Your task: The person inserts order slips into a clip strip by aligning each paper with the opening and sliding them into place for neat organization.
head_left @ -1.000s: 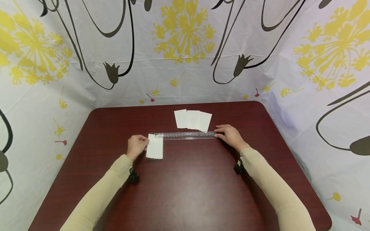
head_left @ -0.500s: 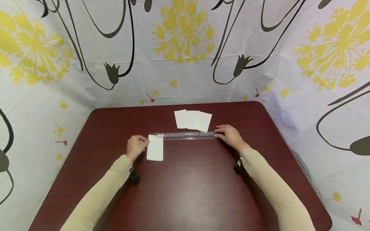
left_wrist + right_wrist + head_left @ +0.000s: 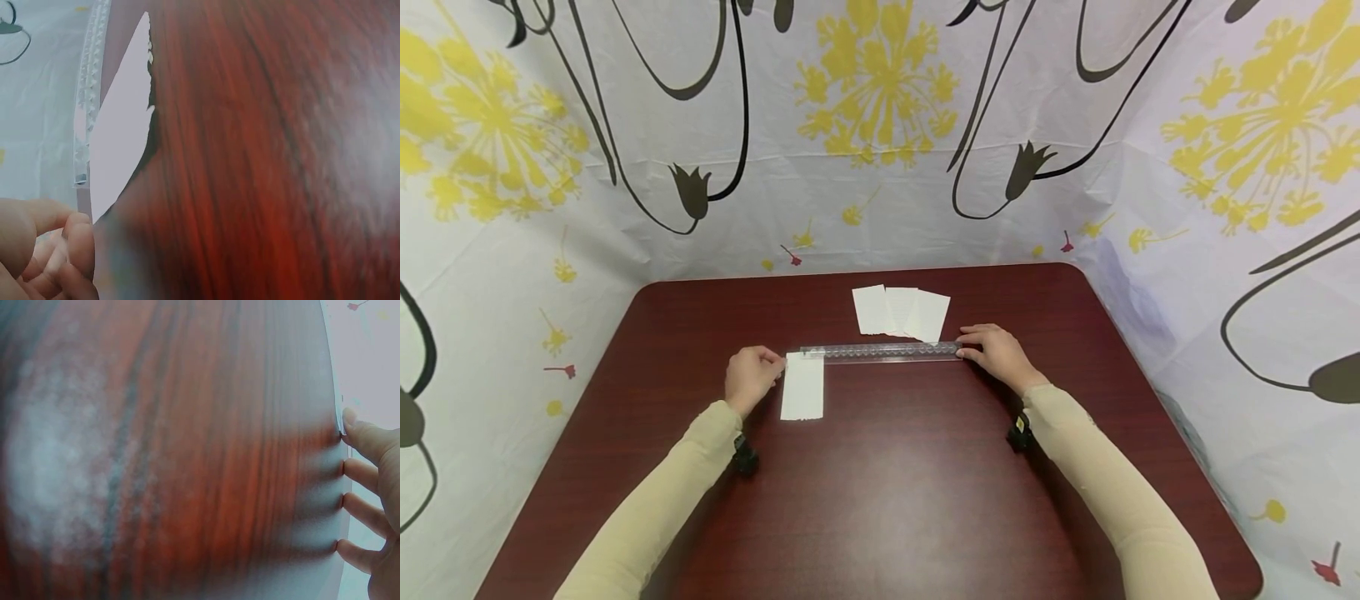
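Note:
In the head view a clear plastic ruler (image 3: 887,353) lies crosswise on the dark red table. My right hand (image 3: 996,354) holds its right end, thumb on the near side and fingers on the far side. Fingertips of the right hand (image 3: 369,487) press down on the tabletop in the right wrist view. A white slip of paper (image 3: 802,387) overlaps the ruler's left end. My left hand (image 3: 752,379) pinches the slip's left edge close to its top. Seen from the left wrist, the paper (image 3: 122,125) has a ragged edge and casts a shadow on the wood.
Three white paper slips (image 3: 900,311) lie fanned out behind the ruler, the right one reaching its far edge. The table (image 3: 887,483) ends at a rounded back edge. Behind it hangs a white cloth (image 3: 917,208) with a flower print.
The paper slip has slid slightly toward the near side of the table. My left hand has shifted a little to the left. The ruler and right hand stay where they were.

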